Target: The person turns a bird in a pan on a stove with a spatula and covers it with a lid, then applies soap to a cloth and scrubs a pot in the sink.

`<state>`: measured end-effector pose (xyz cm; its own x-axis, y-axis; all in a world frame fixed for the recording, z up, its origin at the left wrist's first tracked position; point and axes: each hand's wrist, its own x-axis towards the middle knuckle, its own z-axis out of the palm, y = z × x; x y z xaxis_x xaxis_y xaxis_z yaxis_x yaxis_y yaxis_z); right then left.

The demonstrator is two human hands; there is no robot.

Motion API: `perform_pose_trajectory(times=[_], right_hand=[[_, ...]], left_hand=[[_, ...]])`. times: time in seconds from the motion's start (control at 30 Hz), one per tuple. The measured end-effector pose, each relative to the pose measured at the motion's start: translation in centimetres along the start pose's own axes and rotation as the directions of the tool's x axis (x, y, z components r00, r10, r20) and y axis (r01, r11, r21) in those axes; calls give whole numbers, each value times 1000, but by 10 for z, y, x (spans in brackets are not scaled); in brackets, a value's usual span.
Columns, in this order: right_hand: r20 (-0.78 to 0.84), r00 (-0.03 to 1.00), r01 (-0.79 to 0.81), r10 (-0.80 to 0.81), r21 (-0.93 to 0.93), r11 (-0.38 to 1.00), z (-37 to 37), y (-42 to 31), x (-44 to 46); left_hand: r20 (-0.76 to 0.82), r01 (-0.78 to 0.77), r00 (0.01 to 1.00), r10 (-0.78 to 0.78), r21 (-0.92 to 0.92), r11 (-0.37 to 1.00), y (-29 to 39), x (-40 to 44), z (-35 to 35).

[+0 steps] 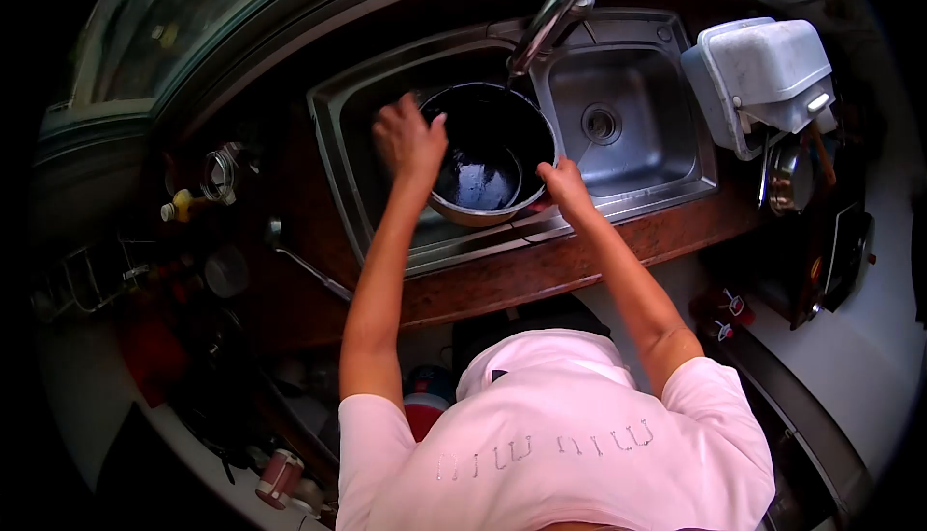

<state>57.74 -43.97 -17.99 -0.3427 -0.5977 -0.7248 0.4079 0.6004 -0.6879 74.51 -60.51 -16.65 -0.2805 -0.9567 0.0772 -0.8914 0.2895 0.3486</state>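
A round pot (480, 183) with a dark, glossy inside and a pale rim sits in the left basin of the steel sink (338, 193). My right hand (562, 185) grips the pot's rim on the right side, thumb on top and fingers underneath. At the rim's left side is my left hand (410, 140), its fingers spread and slightly blurred, holding nothing that I can see. Whether its thumb touches the rim, I cannot tell. Above the pot arches the chrome faucet (552, 17), its spout end close to the far rim.
The right basin (628, 97) has a round drain. Beyond it stands a white lidded container (768, 72), with a metal pot (792, 179) nearby. On the left counter lie a ladle (309, 265), a glass jar (220, 172) and a small yellow bottle (182, 207). A window borders the far left.
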Motion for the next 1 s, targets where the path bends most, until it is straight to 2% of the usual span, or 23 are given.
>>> perform_pose_trajectory(times=[0.03, 0.07, 0.1, 0.2, 0.3, 0.33, 0.37, 0.43, 0.47, 0.5, 0.53, 0.57, 0.6, 0.63, 0.67, 0.73, 0.77, 0.8, 0.83, 0.87, 0.9, 0.93, 1.0], right_hand=[[34, 999, -22, 22, 1, 1000, -3, 0, 0], [47, 998, -35, 34, 12, 999, -4, -1, 2], [82, 996, -45, 45, -2, 999, -5, 1, 5], [171, 981, -82, 91, -60, 995, -9, 10, 17], [167, 986, 55, -8, -280, 959, -13, 28, 39], [155, 985, 109, -72, -247, 963, -9, 24, 47], [141, 981, 160, -132, -214, 964, -2, 17, 54], [102, 963, 261, -248, -150, 954, 16, 0, 69], [82, 947, 317, -309, -122, 940, 26, -14, 76], [57, 930, 367, -363, -94, 925, 34, -24, 79], [84, 966, 235, -245, 114, 965, 46, -50, 69], [133, 982, 85, -132, 313, 946, 53, -73, 63], [226, 970, 7, -91, 349, 937, 53, -79, 75], [318, 947, -74, -53, 376, 923, 53, -86, 93], [533, 846, -209, -20, 364, 908, 46, -91, 107], [470, 879, 34, -75, 95, 995, 45, -86, 94], [446, 888, 151, -112, -53, 987, 51, -88, 82], [432, 900, 128, -57, -137, 982, 60, -78, 86], [273, 961, 14, 52, -233, 972, 80, -85, 61], [392, 919, 25, 45, -172, 985, 87, -82, 49], [406, 913, 81, -34, -100, 992, 97, -76, 42], [451, 888, 143, -85, -97, 985, 104, -73, 36], [470, 860, 229, -200, -4, 973, 117, -56, 37]], left_hand=[[19, 90, 996, -91, 49, 995, -17, -4, 3], [198, 222, 959, -204, -72, 972, -29, -2, -2], [381, 369, 879, -286, -164, 915, -40, 0, -7], [533, 400, 816, -225, -238, 885, -72, -3, 1], [400, 445, 866, -302, -340, 828, -33, -26, -37], [254, 359, 930, -266, -465, 809, -25, -37, -39], [305, 446, 894, -329, -523, 726, -4, -41, -57], [109, 249, 968, -224, -496, 832, -9, -48, -37], [141, 252, 967, -211, -441, 861, -1, -49, -45], [72, 203, 979, -192, -468, 860, -1, -51, -42], [4, 152, 985, -173, -490, 858, -1, -53, -35], [-66, 97, 986, -152, -510, 855, -3, -54, -26], [-157, 27, 980, -124, -508, 861, -7, -56, -16], [-153, 40, 978, -140, -522, 852, -4, -57, -18], [-150, 53, 976, -157, -536, 843, 1, -58, -23], [-156, 75, 971, -184, -531, 844, 6, -63, -25], [-165, 84, 967, -193, -511, 856, 9, -66, -24], [-176, 91, 964, -200, -492, 866, 12, -68, -23], [-162, 100, 967, -197, -468, 878, 18, -71, -24], [-145, 110, 971, -192, -442, 890, 26, -76, -25], [-128, 117, 974, -186, -417, 902, 34, -82, -25], [-222, -10, 971, -87, -401, 916, 40, -90, -20], [-137, 28, 984, -111, -498, 867, 53, -104, -24]])
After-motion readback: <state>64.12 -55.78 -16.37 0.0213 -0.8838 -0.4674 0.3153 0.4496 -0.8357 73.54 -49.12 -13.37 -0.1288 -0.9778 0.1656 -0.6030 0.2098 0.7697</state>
